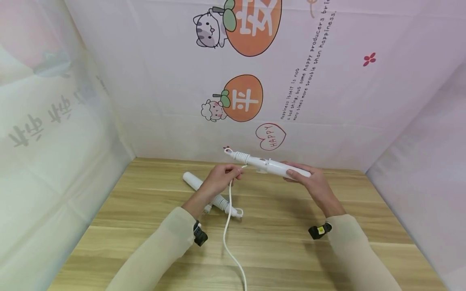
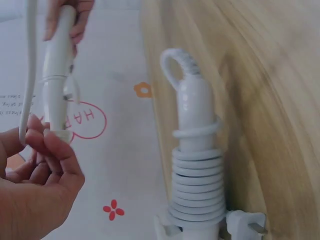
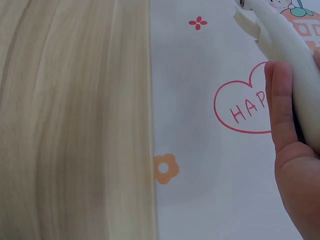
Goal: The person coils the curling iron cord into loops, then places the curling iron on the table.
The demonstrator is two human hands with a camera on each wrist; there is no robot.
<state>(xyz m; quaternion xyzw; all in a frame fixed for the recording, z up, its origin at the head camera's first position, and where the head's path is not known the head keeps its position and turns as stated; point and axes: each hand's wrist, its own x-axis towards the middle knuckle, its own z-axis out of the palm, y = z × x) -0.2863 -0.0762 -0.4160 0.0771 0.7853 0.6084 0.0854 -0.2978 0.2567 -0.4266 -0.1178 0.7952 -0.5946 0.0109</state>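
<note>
My right hand (image 1: 316, 184) grips the thick end of a white curling iron (image 1: 278, 167), lifted above the table and slightly tilted. Several turns of white cord (image 1: 241, 157) wrap its narrow end, where a loop sticks out. Between thumb and fingers, my left hand (image 1: 219, 178) pinches the loose stretch of that cord, which hangs toward the bottom of the head view. A second white curling iron (image 2: 196, 107) lies on the table under my left forearm, its cord wound in tight coils. Beside those coils sits its plug (image 2: 245, 225). My palm hides part of the held iron in the right wrist view.
The wood-grain table (image 1: 291, 250) reaches back to a white printed cloth wall (image 1: 164, 101). More cloth hangs along the left side (image 1: 54, 141) and the right side (image 1: 429, 141). Each wrist wears a strap with a small black device.
</note>
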